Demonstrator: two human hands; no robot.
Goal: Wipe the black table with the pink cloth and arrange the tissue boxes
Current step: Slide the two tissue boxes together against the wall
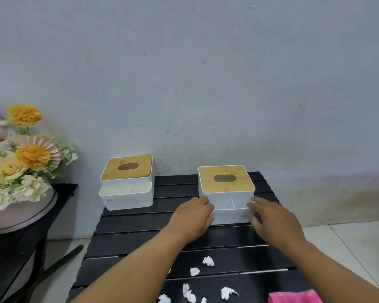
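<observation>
Two white tissue boxes with wooden lids stand at the back of the black slatted table. The left tissue box sits at the back left corner, untouched. The right tissue box is held from both sides. My left hand grips its front left corner, and my right hand grips its front right corner. The pink cloth lies at the table's near right edge, partly cut off by the frame.
Several crumpled white tissue scraps lie scattered on the near part of the table. A bowl of artificial flowers and a cat figurine stand on a second dark table to the left. A grey wall rises right behind the boxes.
</observation>
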